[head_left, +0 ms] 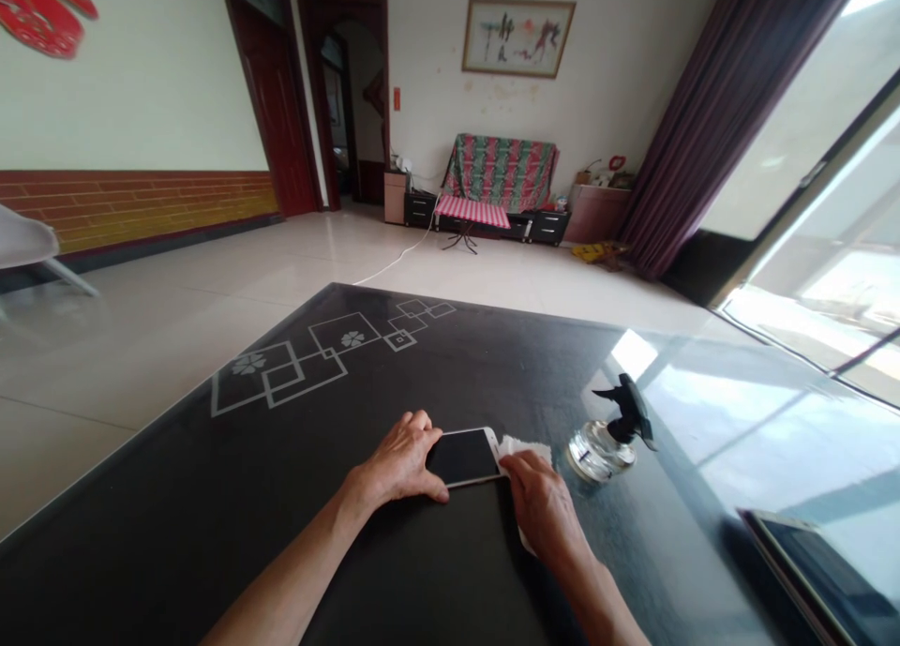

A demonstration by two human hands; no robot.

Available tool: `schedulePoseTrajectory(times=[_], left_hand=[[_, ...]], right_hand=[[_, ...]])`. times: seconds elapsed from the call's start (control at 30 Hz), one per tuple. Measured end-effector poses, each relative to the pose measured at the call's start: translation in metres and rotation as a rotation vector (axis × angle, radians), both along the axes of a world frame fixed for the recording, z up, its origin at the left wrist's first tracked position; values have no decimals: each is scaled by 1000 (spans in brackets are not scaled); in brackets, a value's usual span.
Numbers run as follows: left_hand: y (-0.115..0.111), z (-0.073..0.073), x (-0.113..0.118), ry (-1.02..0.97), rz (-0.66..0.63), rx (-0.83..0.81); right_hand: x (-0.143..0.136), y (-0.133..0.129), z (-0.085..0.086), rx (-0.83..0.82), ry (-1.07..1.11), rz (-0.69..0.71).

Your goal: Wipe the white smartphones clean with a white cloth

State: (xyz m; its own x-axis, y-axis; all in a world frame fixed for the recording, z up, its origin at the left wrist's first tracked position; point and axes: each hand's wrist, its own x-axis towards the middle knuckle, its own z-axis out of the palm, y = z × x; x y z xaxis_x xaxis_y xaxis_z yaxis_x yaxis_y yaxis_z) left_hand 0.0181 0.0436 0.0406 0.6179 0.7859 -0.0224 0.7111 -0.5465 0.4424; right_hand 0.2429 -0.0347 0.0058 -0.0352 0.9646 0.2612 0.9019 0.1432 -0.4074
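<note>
The left hand [402,460] is clamped on the left end of the white smartphone [464,456], fingers on the far edge and thumb at the near edge. The smartphone lies screen up on the glossy black table [309,533], directly to the right of that hand and between the 2 hands. At its right end, the right hand [540,496] has its fingers closed on a white tissue [529,449], which meets the phone's edge. Right of this hand stands 1 clear spray bottle [601,451] with a black trigger head; farther right lies a tablet-like device [819,571].
</note>
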Motion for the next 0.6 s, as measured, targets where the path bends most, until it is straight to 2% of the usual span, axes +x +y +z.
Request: schedulePoseTrajectory(times=[0.17, 0.47, 0.6], left_hand=[[-1, -2, 0, -12, 0, 10], [-1, 0, 1, 3, 6, 13], [-1, 1, 1, 5, 12, 13]], right_hand=[[0, 10, -1, 36, -6, 4], [0, 62, 0, 58, -56, 66], [-6, 68, 1, 63, -74, 75]])
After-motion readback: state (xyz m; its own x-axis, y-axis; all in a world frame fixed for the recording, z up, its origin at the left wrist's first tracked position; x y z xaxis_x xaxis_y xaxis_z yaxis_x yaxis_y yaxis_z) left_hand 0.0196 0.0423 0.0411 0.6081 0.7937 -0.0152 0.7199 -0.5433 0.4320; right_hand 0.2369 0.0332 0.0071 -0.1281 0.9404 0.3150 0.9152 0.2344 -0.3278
